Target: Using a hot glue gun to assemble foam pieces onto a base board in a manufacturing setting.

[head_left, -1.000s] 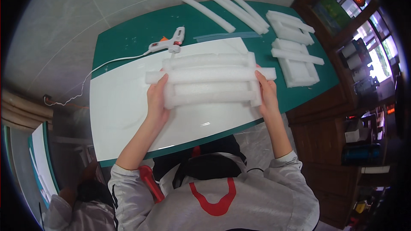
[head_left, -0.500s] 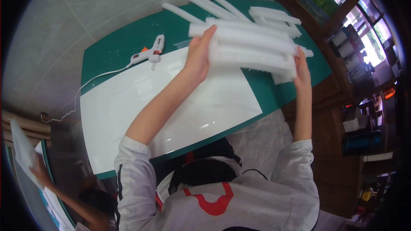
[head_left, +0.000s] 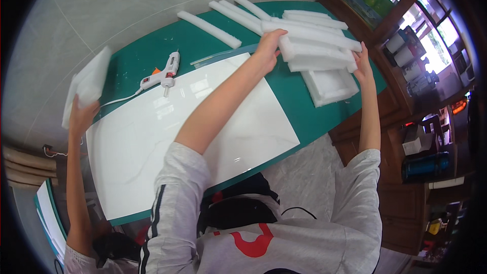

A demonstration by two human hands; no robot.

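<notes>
Between my hands is a white foam frame (head_left: 315,54) built of thick bars, tilted above the far right of the green table. My left hand (head_left: 270,52) grips its left end, with the thumb along the top. At the right end my right hand (head_left: 362,67) closes round the edge, its fingers partly hidden by the foam. Just below and in front lies a shallow white foam tray (head_left: 329,91), partly covered by the held frame. More foam bars (head_left: 314,18) lie behind it.
Loose foam strips (head_left: 210,29) lie along the far edge of the green table (head_left: 147,33). A white glue gun (head_left: 161,76) with its cord stands by a glossy white board (head_left: 193,122). At left, another person's hand (head_left: 82,115) holds a white foam block (head_left: 90,81).
My hands and the held foam frame have moved right and slightly tilted, exposing the foam tray below. The other person's hand has brought a foam block up to the table's left edge.
</notes>
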